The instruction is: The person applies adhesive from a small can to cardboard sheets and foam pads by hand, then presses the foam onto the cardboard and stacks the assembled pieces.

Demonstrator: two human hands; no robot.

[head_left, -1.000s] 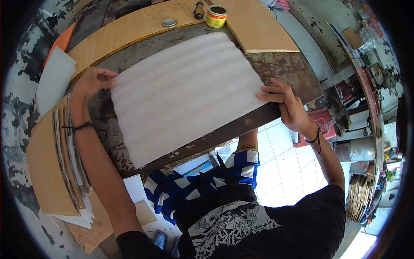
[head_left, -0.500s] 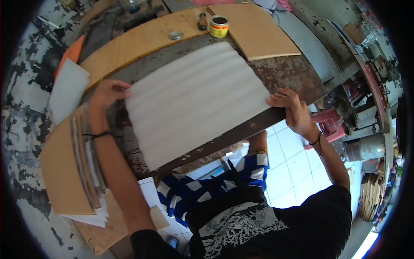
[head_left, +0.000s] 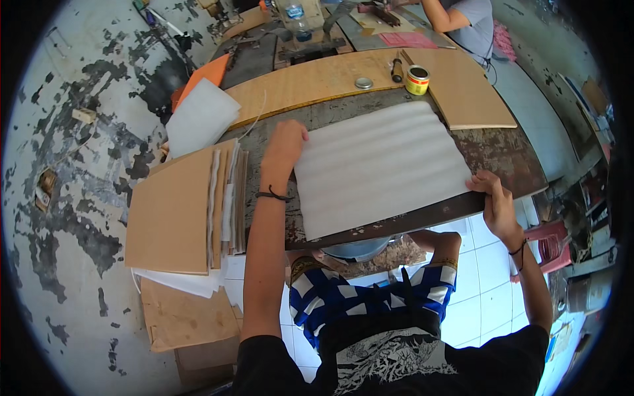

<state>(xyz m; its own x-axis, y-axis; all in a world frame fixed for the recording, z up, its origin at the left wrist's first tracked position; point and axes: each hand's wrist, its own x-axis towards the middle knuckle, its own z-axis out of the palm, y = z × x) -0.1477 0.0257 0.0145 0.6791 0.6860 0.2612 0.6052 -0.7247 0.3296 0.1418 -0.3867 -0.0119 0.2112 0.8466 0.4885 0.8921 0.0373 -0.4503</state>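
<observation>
Head view: rippled white foam sheet (head_left: 383, 168) lies on the bench (head_left: 505, 155), left hand (head_left: 284, 144) at its far left corner, right hand (head_left: 496, 197) at near right; grip closure indeterminable. Apparent step: positioning; next move calls for even handling.

On the far side of my table (head_left: 522, 158), a round metal lid (head_left: 364, 83) and a dark-handled tool (head_left: 397, 71) lie on a long wooden board (head_left: 304, 89). Just right of the tool stands an open yellow tin (head_left: 417, 84), with a brown board (head_left: 475, 99) beyond it. To my left I have a stack of brown panels (head_left: 168, 218), and past it a white sheet (head_left: 198, 122) leaning near an orange one. Farther off are a plastic bottle (head_left: 300, 25), a pink sheet (head_left: 416, 40) and a co-worker (head_left: 472, 30) in a grey shirt. Peeling paint marks the wall (head_left: 79, 284) on my left; white tiles (head_left: 479, 270) cover the floor.
</observation>
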